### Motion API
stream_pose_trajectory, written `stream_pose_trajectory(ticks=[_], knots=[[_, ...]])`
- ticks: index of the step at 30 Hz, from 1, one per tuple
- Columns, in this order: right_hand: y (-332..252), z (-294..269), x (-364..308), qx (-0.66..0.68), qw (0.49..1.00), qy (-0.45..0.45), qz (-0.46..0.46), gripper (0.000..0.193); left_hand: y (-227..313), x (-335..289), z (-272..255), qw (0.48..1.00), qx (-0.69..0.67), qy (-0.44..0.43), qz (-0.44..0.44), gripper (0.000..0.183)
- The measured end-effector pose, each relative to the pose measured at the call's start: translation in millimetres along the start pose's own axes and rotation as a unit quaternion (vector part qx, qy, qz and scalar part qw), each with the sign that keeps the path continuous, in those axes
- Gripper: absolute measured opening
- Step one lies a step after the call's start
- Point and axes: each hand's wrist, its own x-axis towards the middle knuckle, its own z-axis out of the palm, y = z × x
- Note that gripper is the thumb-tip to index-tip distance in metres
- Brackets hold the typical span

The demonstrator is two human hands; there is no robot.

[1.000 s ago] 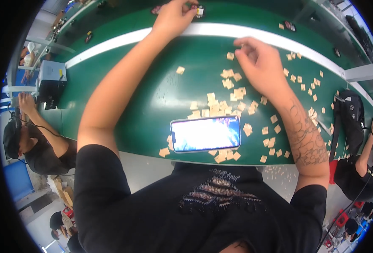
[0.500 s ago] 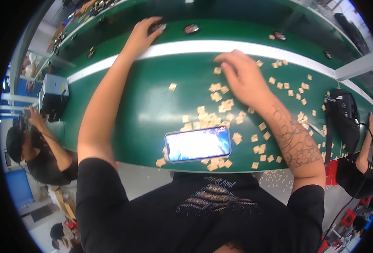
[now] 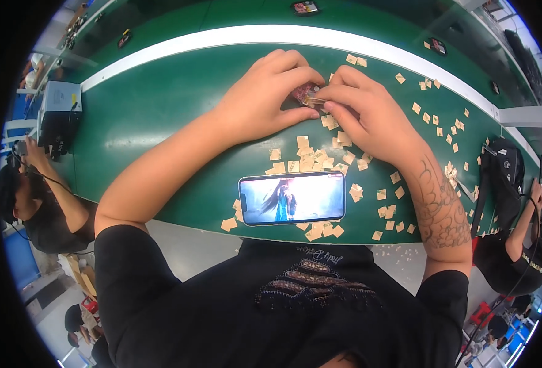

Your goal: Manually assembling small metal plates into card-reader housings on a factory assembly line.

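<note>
Just this side of the white rail, my left hand (image 3: 265, 95) is closed round a small dark red and black part (image 3: 305, 91). Printed markings and a yellowish edge show on the part, but its kind is unclear. My right hand (image 3: 372, 116) meets it from the right, thumb and forefinger pinched together at the part's near edge. What lies between those fingertips is too small to make out. Small tan paper-like squares (image 3: 307, 161) are scattered and heaped on the green table (image 3: 160, 135) below and right of my hands. A phone (image 3: 292, 197) with a lit screen lies among them.
Past the white rail (image 3: 271, 34), similar dark parts (image 3: 305, 8) rest on a green strip. A black bag (image 3: 505, 162) sits at the right end, near a metal post. A grey-and-black box (image 3: 62, 116) stands at the left. Co-workers (image 3: 47, 199) are on both sides.
My left hand has come back from beyond the rail with a small dark part. My right hand has closed in on it, and both hands now meet over the table.
</note>
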Motion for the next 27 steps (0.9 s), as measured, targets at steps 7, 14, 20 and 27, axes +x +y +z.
stream_pose_trajectory(ticks=[7,14,20,27], knots=[[-7.4,-5.2,4.8,-0.088,0.996,0.011,-0.023,0.022,-13.7,-3.5,-9.9,0.999,-0.041,-0.028,0.005,0.051],[-25.3,-9.2,7.6,-0.187,0.982,0.0,-0.012,0.017,-10.5,-6.3,-7.9,0.998,-0.068,-0.008,-0.004,0.049],[-33.7,-6.9,8.7,-0.249,0.968,-0.002,-0.014,0.017,-7.5,-6.8,-6.6,0.998,-0.064,0.01,-0.008,0.047],[-30.5,-5.8,11.5,-0.227,0.974,-0.007,0.001,0.018,-2.1,-5.9,-5.8,0.998,-0.056,0.014,-0.012,0.049]])
